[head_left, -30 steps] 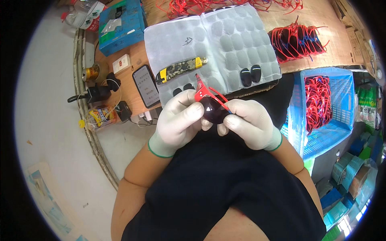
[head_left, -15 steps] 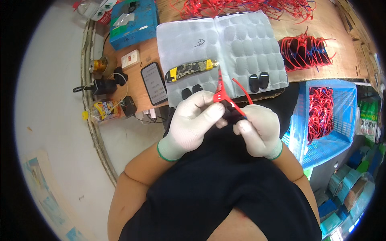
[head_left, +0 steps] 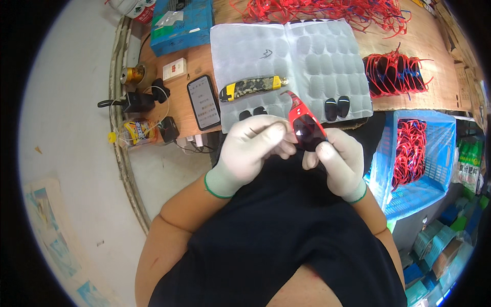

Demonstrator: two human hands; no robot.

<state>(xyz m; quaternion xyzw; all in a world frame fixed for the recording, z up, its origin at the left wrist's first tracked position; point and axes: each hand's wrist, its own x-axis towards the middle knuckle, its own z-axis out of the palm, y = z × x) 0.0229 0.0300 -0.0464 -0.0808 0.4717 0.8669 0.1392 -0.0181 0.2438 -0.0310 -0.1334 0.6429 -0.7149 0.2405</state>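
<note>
A pair of red-framed sunglasses with dark lenses is held up, tilted, between my hands. My right hand, in a white glove with green cuff trim, pinches its right end between thumb and fingers. At the other side, the curled fingers of my gloved left hand meet the lens edge; the thumb partly hides that contact. One red temple points up and away, over the white padded sheet. Two dark lenses lie on this sheet beyond my right hand, and two more beyond my left.
A yellow-and-camouflage knife-like tool rests across the sheet. Left are a phone, a small white box, a can and a blue box. Red frames pile up behind, bundled glasses lie right, above a blue crate.
The sunglasses have turned so a dark lens faces up. My left thumb has come off the frame, while the right thumb now presses the lens's right end. The view has shifted slightly.
</note>
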